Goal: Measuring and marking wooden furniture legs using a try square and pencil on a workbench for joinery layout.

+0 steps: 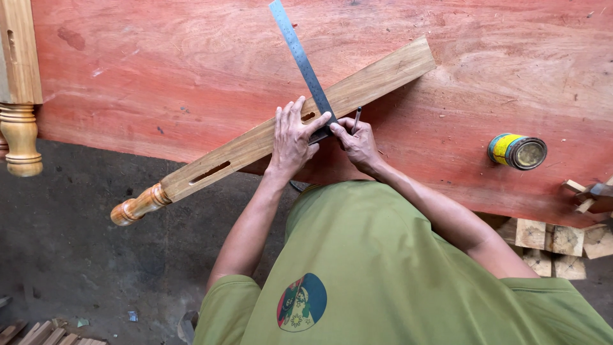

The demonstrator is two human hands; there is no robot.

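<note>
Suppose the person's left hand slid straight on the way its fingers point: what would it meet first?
The left hand points up-right along the wooden leg; its fingertips already touch the steel square, so that blade comes first, probably.

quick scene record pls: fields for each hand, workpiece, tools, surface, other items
left hand: flat on the wooden leg, pressing down the steel square
right hand: holds a pencil at the square's edge
workpiece: wooden leg, slotted, turned end overhanging the bench edge
tool: steel square, blade crossing the leg
surface: reddish wooden bench
other: yellow tin on its side at the right; second turned leg at the far left
</note>
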